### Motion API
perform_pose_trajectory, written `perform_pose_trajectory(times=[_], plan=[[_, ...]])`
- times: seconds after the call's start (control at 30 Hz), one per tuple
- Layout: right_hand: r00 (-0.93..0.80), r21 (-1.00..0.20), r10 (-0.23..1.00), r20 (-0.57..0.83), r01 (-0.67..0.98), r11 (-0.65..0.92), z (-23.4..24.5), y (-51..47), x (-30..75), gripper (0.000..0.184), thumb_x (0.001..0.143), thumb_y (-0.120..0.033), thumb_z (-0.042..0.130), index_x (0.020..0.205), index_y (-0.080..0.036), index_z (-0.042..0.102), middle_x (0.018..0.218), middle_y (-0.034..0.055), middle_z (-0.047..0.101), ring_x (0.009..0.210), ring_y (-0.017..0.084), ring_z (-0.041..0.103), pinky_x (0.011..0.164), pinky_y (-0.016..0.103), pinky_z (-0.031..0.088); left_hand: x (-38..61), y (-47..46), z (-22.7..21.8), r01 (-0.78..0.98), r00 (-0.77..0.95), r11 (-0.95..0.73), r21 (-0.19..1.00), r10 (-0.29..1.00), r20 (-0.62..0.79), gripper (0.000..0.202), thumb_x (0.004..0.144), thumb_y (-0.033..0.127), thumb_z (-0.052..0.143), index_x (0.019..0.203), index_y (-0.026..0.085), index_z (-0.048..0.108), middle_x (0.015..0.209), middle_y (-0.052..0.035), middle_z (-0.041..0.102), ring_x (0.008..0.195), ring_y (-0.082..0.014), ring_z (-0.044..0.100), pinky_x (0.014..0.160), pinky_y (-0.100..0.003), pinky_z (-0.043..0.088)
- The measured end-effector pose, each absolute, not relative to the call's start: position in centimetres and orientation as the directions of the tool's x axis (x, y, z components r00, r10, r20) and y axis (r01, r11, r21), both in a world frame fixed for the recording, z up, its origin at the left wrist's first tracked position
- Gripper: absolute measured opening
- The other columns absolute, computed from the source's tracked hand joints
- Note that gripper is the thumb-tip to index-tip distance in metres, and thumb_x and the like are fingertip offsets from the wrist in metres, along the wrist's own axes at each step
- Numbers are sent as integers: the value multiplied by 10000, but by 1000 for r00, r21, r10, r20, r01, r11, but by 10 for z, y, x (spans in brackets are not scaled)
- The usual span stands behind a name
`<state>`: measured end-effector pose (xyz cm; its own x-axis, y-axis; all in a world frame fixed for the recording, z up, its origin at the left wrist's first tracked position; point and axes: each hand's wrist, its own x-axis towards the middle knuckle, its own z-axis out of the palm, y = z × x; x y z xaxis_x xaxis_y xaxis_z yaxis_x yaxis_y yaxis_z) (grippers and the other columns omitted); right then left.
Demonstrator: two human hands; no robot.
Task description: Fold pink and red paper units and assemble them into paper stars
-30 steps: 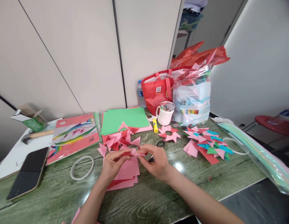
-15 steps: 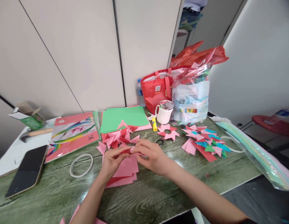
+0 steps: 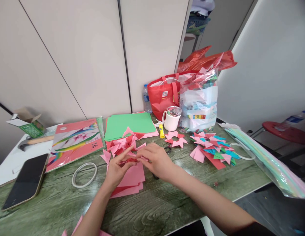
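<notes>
Between my two hands is a small folded piece of red paper [image 3: 131, 160], mostly covered by fingers. My left hand [image 3: 117, 168] pinches it from the left, its index finger raised. From the right, my right hand [image 3: 156, 160] closes its thumb and fingers on the paper's other side. Just below lie pink and red paper squares [image 3: 132, 177] in a loose stack. Behind the hands is a heap of folded pink and red paper pieces [image 3: 123, 144]. Black-handled scissors [image 3: 168, 150] lie partly hidden by my right hand.
A ring of folded paper [image 3: 176, 139], a yellow glue stick [image 3: 161, 131] and a white mug [image 3: 171, 119] stand or lie behind. Colourful folded pieces [image 3: 216, 149] are at right. A white hoop [image 3: 84, 175], a phone [image 3: 26, 181] and a packaged paper pad [image 3: 76, 142] are at left.
My left index finger has lifted away from the red paper. My right fingers have shifted slightly on it, and more of the scissors shows under the right hand. The view has turned slightly.
</notes>
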<state>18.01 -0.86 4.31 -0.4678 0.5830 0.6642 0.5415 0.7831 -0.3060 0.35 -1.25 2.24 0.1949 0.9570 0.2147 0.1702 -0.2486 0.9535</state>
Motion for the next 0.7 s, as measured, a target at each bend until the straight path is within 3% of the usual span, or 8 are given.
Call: perform_pose_trajectory(times=[0.2, 0.37, 0.47, 0.7], plan=[[-571, -163, 550, 610, 588, 792, 48, -6, 177, 62, 824, -167, 569, 824, -156, 630, 751, 57, 684, 764, 181, 601, 706, 319, 423, 0, -11, 18, 209, 195, -252, 945, 958, 212, 484, 714, 243, 658, 1180, 163, 554, 730, -20, 719, 694, -179, 681, 762, -341, 540], [-613, -101, 537, 579, 600, 794, 52, -6, 175, 64, 825, -164, 559, 823, -167, 623, 741, 56, 678, 751, 181, 595, 701, 317, 411, 0, -11, 18, 130, 191, -232, 964, 960, 205, 229, 714, 273, 653, 893, 199, 530, 634, 18, 674, 610, -172, 669, 665, -313, 545], [-567, -121, 560, 604, 629, 768, 51, -7, 174, 67, 813, -159, 561, 779, -176, 616, 719, 42, 675, 684, 167, 586, 649, 298, 397, 2, -12, 20, 126, 186, -232, 964, 960, 207, 195, 706, 285, 659, 791, 203, 504, 642, 28, 647, 600, -160, 662, 633, -285, 537], [-434, -246, 646, 628, 677, 693, 42, -9, 169, 63, 773, -119, 584, 759, -173, 614, 711, 26, 671, 639, 160, 583, 594, 285, 402, 1, -13, 20, 167, 230, -261, 951, 948, 220, 142, 753, 289, 613, 811, 184, 537, 672, 12, 627, 648, -147, 640, 645, -271, 519]])
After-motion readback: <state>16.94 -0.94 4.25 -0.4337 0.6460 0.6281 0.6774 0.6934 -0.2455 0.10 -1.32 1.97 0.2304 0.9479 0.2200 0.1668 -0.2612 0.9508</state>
